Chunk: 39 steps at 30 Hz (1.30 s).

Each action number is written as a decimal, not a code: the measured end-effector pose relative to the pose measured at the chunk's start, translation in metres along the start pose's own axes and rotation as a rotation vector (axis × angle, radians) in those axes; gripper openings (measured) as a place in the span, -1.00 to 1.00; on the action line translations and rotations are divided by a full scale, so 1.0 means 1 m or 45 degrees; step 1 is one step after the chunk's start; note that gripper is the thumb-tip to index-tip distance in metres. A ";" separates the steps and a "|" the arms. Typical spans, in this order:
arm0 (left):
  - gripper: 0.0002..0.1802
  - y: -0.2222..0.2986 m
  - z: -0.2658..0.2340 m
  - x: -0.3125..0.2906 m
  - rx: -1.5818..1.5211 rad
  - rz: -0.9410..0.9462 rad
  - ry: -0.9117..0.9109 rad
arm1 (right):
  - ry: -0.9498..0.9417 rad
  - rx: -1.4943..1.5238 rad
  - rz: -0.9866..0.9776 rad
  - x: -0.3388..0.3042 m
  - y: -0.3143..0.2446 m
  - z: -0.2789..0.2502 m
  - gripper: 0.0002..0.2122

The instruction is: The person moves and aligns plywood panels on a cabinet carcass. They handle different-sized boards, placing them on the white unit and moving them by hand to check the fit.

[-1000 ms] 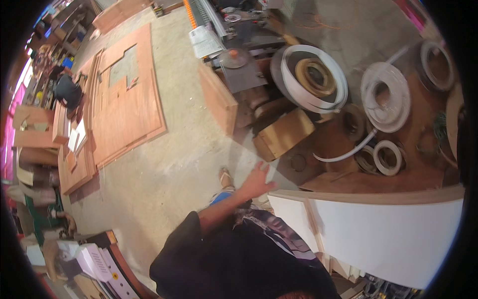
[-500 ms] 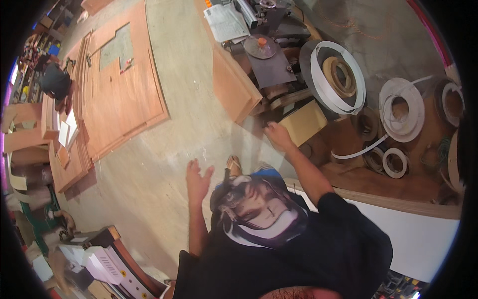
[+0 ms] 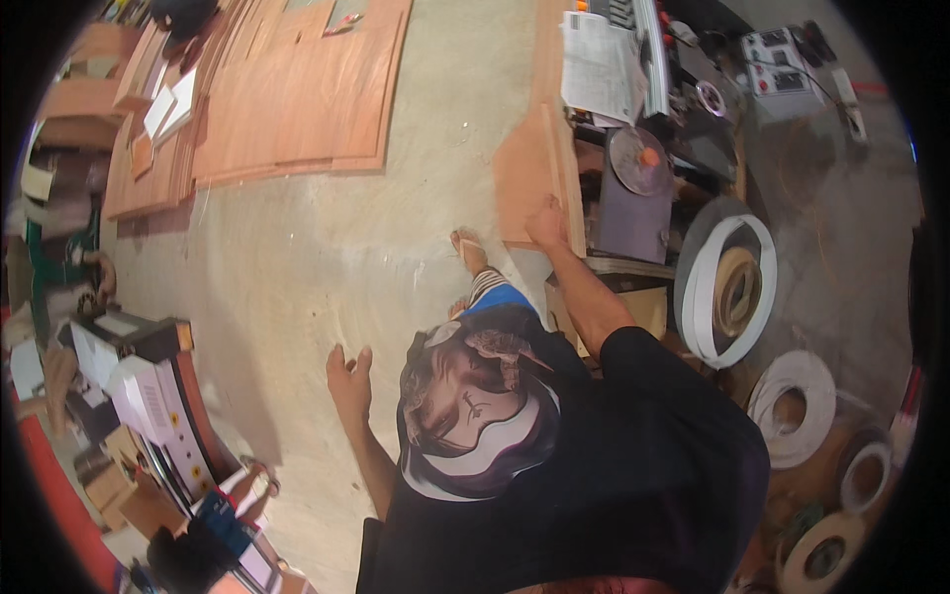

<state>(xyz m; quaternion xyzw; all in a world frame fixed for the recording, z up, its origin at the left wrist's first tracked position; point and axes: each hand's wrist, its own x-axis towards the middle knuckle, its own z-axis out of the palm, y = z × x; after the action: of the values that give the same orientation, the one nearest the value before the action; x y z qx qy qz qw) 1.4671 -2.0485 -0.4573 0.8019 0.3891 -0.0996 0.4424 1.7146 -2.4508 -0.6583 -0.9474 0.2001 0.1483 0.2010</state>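
My left hand (image 3: 349, 388) hangs over the bare floor to the left of my body, thumb and fingers apart, holding nothing visible. My right hand (image 3: 545, 226) is curled closed in front of the wooden panel (image 3: 529, 173) on the machine's side. Whatever may be inside its fingers is hidden, and I cannot tell if it touches the panel. Just right of that hand is a dark machine table (image 3: 625, 213) carrying a round translucent disc (image 3: 633, 163) with an orange knob. A printed sheet of paper (image 3: 600, 74) lies beyond the disc.
Stacked wooden panels (image 3: 307, 114) lie far left, where a person (image 3: 183, 15) bends. Rolls of edge banding (image 3: 792, 406) and a white ring (image 3: 698, 317) stand at right. A white machine (image 3: 148, 396) is at left; another person (image 3: 203, 540) is near it. A control box (image 3: 782, 69) sits far right.
My view has turned and moved forward, with a foot stepping ahead. The right hand has gone from the panel's near corner to in front of its face. The left hand stays apart at my side.
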 end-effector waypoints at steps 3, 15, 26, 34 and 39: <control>-0.10 0.040 0.014 0.005 -0.137 -0.016 -0.005 | 0.137 -0.096 0.006 0.009 0.001 0.006 -0.36; -0.19 0.074 0.041 -0.005 -0.132 -0.344 -0.019 | -0.036 -0.056 0.120 0.006 -0.027 0.000 -0.35; -0.21 0.036 0.020 -0.054 -0.191 -0.576 0.145 | -0.234 0.079 0.125 0.140 -0.056 0.032 -0.55; -0.32 -0.013 0.048 -0.071 -0.484 -0.571 0.133 | -0.424 -0.023 -0.158 0.047 -0.109 0.027 -0.66; -0.33 -0.048 0.068 -0.063 -1.029 -0.609 -0.093 | -0.525 -0.362 -0.918 -0.097 -0.161 0.002 -0.57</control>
<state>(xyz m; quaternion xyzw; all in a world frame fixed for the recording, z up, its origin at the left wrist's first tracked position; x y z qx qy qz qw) 1.4025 -2.1213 -0.4965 0.4492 0.5546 -0.0675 0.6972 1.7003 -2.2834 -0.5735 -0.9254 -0.2103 0.2809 0.1431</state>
